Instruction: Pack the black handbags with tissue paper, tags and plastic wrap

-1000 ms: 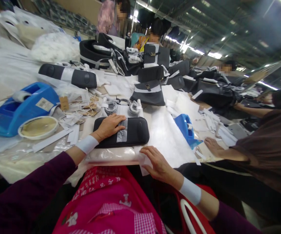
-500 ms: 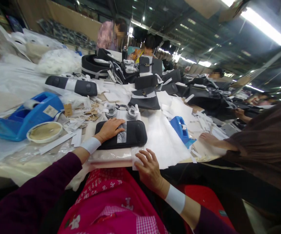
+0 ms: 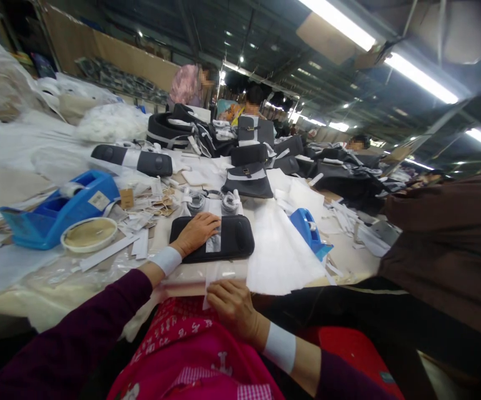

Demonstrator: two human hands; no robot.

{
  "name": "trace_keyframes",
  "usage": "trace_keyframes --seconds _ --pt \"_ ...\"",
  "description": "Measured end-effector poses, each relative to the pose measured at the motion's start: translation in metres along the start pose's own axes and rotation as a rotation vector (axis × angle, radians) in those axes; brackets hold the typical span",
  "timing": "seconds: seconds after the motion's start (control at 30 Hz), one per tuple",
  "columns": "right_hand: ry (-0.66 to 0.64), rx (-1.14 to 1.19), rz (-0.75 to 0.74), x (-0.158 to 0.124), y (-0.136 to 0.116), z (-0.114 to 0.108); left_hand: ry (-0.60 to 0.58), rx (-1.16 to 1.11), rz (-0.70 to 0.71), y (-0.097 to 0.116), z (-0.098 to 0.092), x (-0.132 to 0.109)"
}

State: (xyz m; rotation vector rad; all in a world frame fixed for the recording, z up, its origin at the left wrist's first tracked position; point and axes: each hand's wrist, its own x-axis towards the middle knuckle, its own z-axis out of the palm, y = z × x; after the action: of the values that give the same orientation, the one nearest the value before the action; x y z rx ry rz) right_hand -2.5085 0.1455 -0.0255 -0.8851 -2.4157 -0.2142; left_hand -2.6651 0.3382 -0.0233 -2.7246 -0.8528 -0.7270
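A flat black case (image 3: 239,239) lies on the table in front of me, with a shiny pale strip (image 3: 213,243) across its middle. My left hand (image 3: 198,232) rests on the left part of the case, fingers stretched out, tips touching the strip. At the table's front edge, my right hand (image 3: 234,305) is closed with its fingertips on a thin whitish strip (image 3: 208,289) that hangs over the edge. Two wrapped grey coils (image 3: 196,203) sit just behind the case, apparently part of a strap.
A large blue tape dispenser (image 3: 63,208) and a round shallow dish (image 3: 89,234) stand at left among tags. White sheets (image 3: 280,255) and a smaller blue dispenser (image 3: 307,228) lie at right. Black bags (image 3: 249,180) are heaped behind. A co-worker's brown sleeve (image 3: 444,239) is at far right.
My right hand has moved left along the table edge, and its spread fingers have closed on the whitish strip. My left hand stays on the case. The co-worker's hands have gone from view.
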Motion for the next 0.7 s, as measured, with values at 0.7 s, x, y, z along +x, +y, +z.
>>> trace_keyframes --seconds 0.7 --pt "0.050 0.184 0.030 -0.005 -0.015 -0.007 -0.123 -0.029 -0.017 0.019 -0.001 -0.021"
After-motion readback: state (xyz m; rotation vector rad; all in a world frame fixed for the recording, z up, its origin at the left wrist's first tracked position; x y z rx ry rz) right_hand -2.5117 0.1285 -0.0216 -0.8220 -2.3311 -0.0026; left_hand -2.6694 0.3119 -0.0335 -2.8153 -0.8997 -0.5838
